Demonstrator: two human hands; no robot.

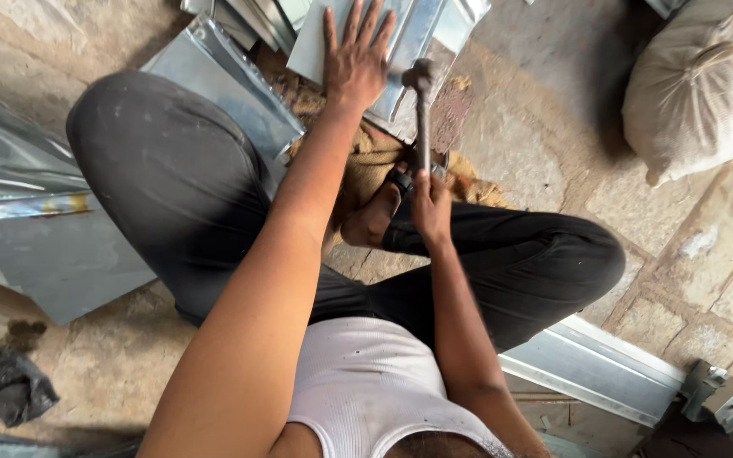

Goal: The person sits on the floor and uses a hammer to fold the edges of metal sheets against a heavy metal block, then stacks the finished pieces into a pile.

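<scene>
— While you sit there cross-legged, what are your hands doing?

— Left hand point(355, 61) lies spread flat, fingers splayed, pressing down on the folded metal sheet point(400, 34) just ahead of my knees. Right hand point(430, 203) is wrapped tight around the lower end of the hammer point(422, 110); its head is blurred, just beside my left hand and over the sheet's edge.

— How does that sheet handle?

— I'd judge it thin and light but springy, with slick faces and sharp edges, so a flat palm on the broad face well back from the edge is the place to pin it. The hammer feels head-heavy; low on the handle is where I hold it.

— What is under it?

— A scrap of brown sacking point(366, 157) sits beneath the sheet and by my bare foot point(373, 216), all on a rough stone floor point(545, 161).

— And around you?

— More bent sheets point(36, 212) lie to my left, a stuffed sack point(702, 85) sits far right, a metal channel point(591, 365) runs beside my right leg, and a black crumpled bag point(8, 383) lies on the floor at lower left.
</scene>
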